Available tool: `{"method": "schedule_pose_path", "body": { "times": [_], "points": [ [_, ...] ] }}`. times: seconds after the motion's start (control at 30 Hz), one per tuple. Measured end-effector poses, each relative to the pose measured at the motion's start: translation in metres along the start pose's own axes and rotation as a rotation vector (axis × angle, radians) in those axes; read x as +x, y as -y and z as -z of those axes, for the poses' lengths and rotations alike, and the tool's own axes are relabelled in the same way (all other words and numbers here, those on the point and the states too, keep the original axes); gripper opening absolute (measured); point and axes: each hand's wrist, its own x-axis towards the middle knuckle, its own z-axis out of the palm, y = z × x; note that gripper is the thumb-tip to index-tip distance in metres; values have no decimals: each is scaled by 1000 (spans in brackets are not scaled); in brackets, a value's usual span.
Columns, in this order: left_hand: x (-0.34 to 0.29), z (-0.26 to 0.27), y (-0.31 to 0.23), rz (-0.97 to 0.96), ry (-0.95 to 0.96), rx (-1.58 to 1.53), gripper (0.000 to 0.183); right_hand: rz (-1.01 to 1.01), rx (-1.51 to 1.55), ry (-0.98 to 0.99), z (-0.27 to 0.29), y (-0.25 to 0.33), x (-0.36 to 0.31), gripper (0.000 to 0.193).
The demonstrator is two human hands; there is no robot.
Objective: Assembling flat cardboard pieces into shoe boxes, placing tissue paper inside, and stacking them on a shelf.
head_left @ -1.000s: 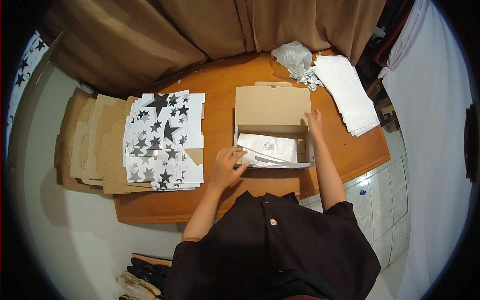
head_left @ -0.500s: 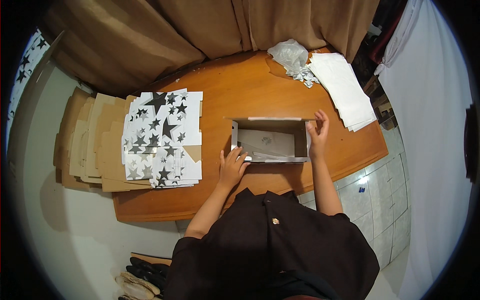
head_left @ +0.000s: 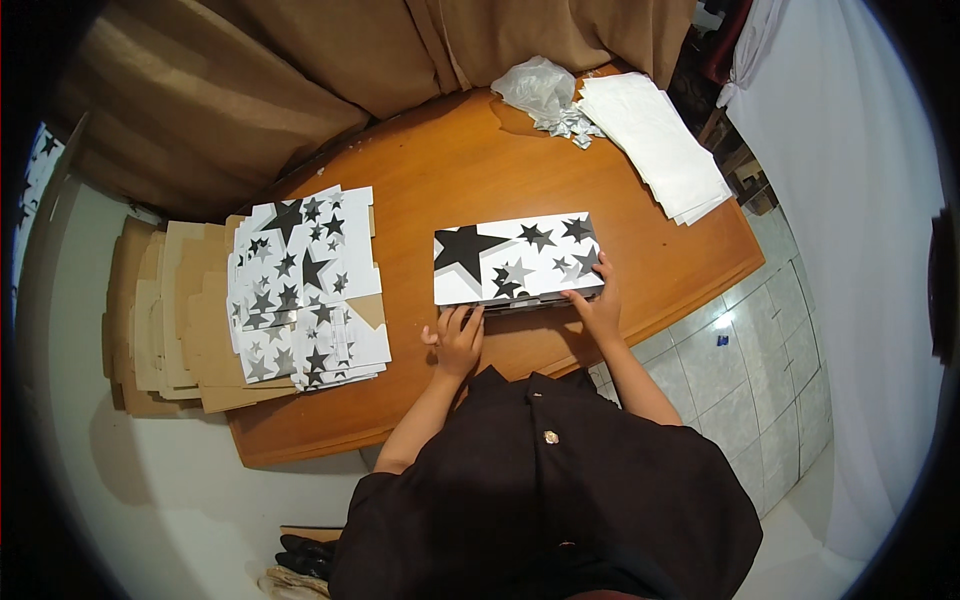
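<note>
A cardboard box (head_left: pixel 515 262) printed with black and grey stars on white lies in front of me on the wooden table, its lid down over the top. My right hand (head_left: pixel 600 308) holds its near right corner, thumb along the front edge and fingers round the right side. At the near left corner, the fingertips of my left hand (head_left: pixel 458 342) touch the front wall, with the thumb spread out to the left and clear of the box. The lid hides the inside.
Left on the table (head_left: pixel 420 150) lie flat star-printed box blanks (head_left: pixel 300 290), overlapping brown cardboard sheets (head_left: pixel 215 335). A clear plastic bag (head_left: pixel 537 88), small silvery packets (head_left: pixel 578 130) and a stack of white paper (head_left: pixel 655 145) are at the far right. A brown curtain (head_left: pixel 330 50) hangs behind.
The box stood open with paper inside; its star-printed lid is now down. My right hand came from above the right side onto the near right corner. The view has shifted somewhat.
</note>
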Motion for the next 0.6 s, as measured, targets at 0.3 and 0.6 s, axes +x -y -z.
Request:
{"method": "schedule_pose_path", "body": {
  "times": [0.3, 0.6],
  "points": [
    [-9, -8, -17, 26, -13, -165, 30, 60, -102, 1, -2, 3, -11, 52],
    [11, -2, -33, 42, 53, -183, 37, 22, -87, -32, 0, 7, -11, 50]
  ]
}}
